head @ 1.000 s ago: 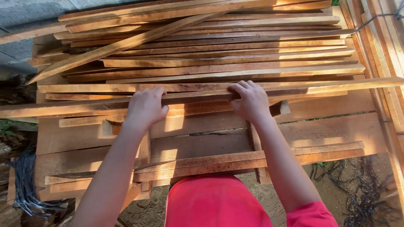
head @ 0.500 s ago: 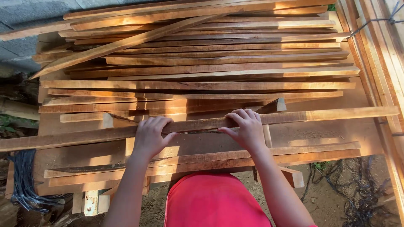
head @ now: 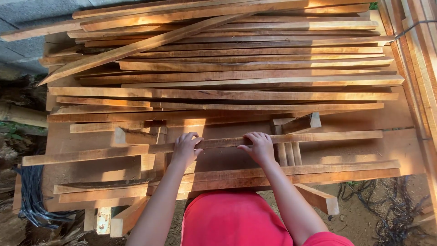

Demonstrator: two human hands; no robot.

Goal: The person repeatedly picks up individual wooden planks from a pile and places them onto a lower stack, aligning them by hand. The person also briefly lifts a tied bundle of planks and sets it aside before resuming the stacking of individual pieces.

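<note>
A long thin wooden slat [head: 318, 136] lies crosswise over a low stack of planks, reaching from far left to right. My left hand [head: 185, 148] grips it left of its middle, fingers curled over the top edge. My right hand [head: 258, 147] grips the same slat a little to the right. Behind the slat lies a big pile of similar slats [head: 236, 68], most parallel, one lying diagonally across the top left. Two more long slats [head: 291, 175] lie near the front edge, close to my red-clothed body.
Short wooden offcuts [head: 302, 123] stand just right of my right hand. A stack of timber [head: 421, 59] runs along the right side. Black cord [head: 32, 200] hangs at lower left. Dirt ground with twigs [head: 387, 214] shows at lower right.
Both hands have pulled the long slat toward me, away from the big pile. It has also slid leftward, so its right end now stops short of the right-hand timber stack.
</note>
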